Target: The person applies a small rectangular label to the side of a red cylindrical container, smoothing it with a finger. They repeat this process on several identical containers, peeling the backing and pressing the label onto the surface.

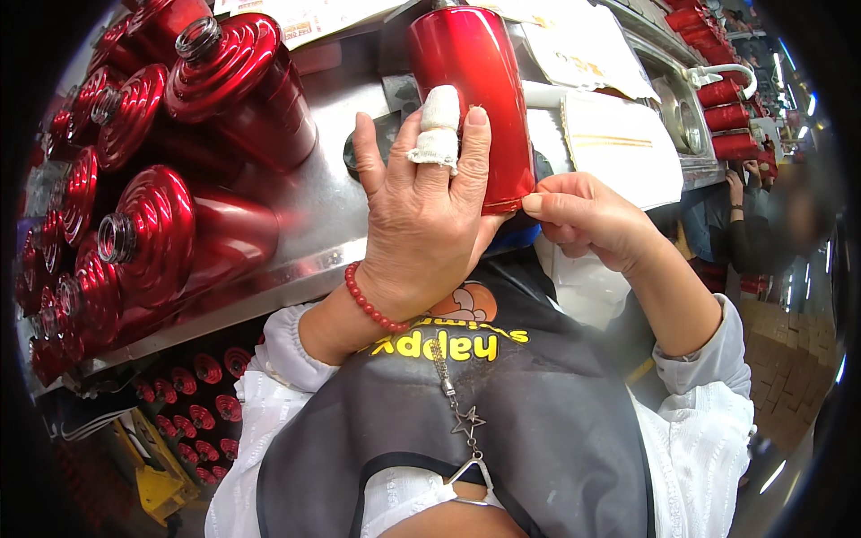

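A glossy red glass bottle (475, 81) lies with its base toward me and its far end at the top of the view. My left hand (421, 206) steadies it near the base, index and a white-wrapped finger on its side, the little finger held off it. The left thumb is mostly hidden under the base. At the base's right edge my right hand (596, 215) is closed in a pinch, thumb and forefinger touching the rim. Anything between those fingertips is too small to make out. A red bead bracelet (369, 305) circles my left wrist.
Several red bottles (202, 224) with stepped shoulders and bare glass necks lie stacked at left. White paper sheets (619, 148) rest right of the bottle, before a metal sink (686, 117). More bottles (211, 368) stand low at left, near a yellow frame (152, 457). Another person (780, 215) is at right.
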Tool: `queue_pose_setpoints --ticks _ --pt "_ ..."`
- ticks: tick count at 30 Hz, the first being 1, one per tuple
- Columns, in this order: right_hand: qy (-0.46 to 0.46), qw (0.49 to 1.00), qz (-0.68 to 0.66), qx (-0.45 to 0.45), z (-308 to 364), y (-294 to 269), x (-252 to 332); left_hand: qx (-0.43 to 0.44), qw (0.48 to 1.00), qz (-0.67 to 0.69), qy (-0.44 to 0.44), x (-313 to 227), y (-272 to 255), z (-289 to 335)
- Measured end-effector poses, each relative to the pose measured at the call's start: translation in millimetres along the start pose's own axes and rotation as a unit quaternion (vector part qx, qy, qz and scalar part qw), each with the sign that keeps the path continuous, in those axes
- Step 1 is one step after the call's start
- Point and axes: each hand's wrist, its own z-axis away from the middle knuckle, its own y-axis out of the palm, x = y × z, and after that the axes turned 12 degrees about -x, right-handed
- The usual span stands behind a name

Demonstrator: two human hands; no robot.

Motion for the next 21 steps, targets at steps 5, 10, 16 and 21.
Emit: queue_pose_setpoints --ticks 5,10,16,21 --pt "0.0 1.0 0.009 -0.015 2 3 1 -0.021 0.999 -0.018 0.027 -1 2 -5" --pt "0.004 1.0 0.003 -0.01 1 0 1 -0.029 0.999 -0.029 0.032 -7 3 -11" --pt "-0.003 0.999 0.017 -0.036 1 -2 1 -0.02 1.0 0.002 0.019 -4 4 -11" --pt "-0.005 1.0 0.016 -0.025 0 2 0 -0.043 0.996 0.06 -0.054 18 18 11"
